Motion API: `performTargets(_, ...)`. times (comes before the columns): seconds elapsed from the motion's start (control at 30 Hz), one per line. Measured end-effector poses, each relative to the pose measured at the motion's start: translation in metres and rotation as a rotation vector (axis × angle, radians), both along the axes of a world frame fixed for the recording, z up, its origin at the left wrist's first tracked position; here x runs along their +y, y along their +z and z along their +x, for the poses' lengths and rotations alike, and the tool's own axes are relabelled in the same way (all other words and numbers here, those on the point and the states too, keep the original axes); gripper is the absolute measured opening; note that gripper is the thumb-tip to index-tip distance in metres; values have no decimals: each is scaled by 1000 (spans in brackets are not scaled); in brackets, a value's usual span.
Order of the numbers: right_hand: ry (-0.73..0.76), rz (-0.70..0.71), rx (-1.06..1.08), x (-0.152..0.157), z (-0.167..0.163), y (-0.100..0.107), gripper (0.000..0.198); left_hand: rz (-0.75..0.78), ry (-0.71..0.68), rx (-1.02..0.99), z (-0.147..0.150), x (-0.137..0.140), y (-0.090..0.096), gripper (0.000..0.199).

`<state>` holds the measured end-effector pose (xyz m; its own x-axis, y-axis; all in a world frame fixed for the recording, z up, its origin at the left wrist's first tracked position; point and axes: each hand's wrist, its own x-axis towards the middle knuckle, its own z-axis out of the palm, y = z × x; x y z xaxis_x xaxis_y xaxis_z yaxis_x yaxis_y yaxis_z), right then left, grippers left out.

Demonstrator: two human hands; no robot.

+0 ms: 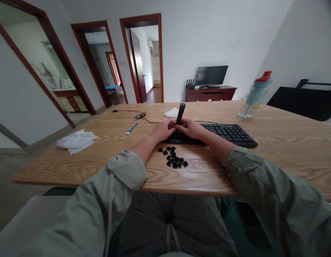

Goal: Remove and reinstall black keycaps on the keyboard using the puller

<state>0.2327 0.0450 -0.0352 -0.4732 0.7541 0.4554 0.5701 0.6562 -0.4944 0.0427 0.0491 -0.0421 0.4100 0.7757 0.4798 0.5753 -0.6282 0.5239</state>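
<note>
My left hand point(164, 130) and my right hand point(191, 129) meet over the left part of a black keyboard point(227, 134), fingers closed. A black stick-like object point(181, 113) rises upright between them, slightly tilted. My right fingers pinch its lower end. My left fingertips press together right beside it; what they hold is hidden. Several loose black keycaps point(174, 155) lie scattered on the table in front of the keyboard. Its left keys are mostly covered by my hands.
On the wooden table point(208, 175) lie a blue-handled brush point(132, 129), crumpled white tissues point(76, 140), another white tissue point(171, 112) and a black cable point(141, 115). A bottle with a red lid point(255, 94) stands at the far right. A phone point(253, 224) rests below the table edge.
</note>
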Motion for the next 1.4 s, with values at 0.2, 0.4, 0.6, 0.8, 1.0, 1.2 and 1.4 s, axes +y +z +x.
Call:
performTargets(0.2, 7, -106, 27, -5, 7, 6, 26, -18, -54, 47, -2, 3, 0, 22)
performTargets(0.4, 10, -86, -2, -8, 5, 10, 26, 12, -34, 86, -2, 3, 1, 21)
performTargets(0.6, -8, -95, -42, -7, 5, 12, 25, -19, -38, 59, -5, 5, -1, 23)
performTargets(0.8, -27, -43, -83, -8, 4, 14, 28, 1, -53, 131, -5, 3, 3, 21)
performTargets(1.0, -15, -33, -32, -5, 5, 7, 28, 25, -39, 150, -4, 1, 4, 20)
performTargets(1.2, -22, -23, -23, -9, 5, 4, 27, 92, -26, 226, -7, -1, 5, 15)
performTargets(1.4, 19, 59, 55, -23, 2, 12, 31, 169, -53, 341, -9, -3, 9, 16)
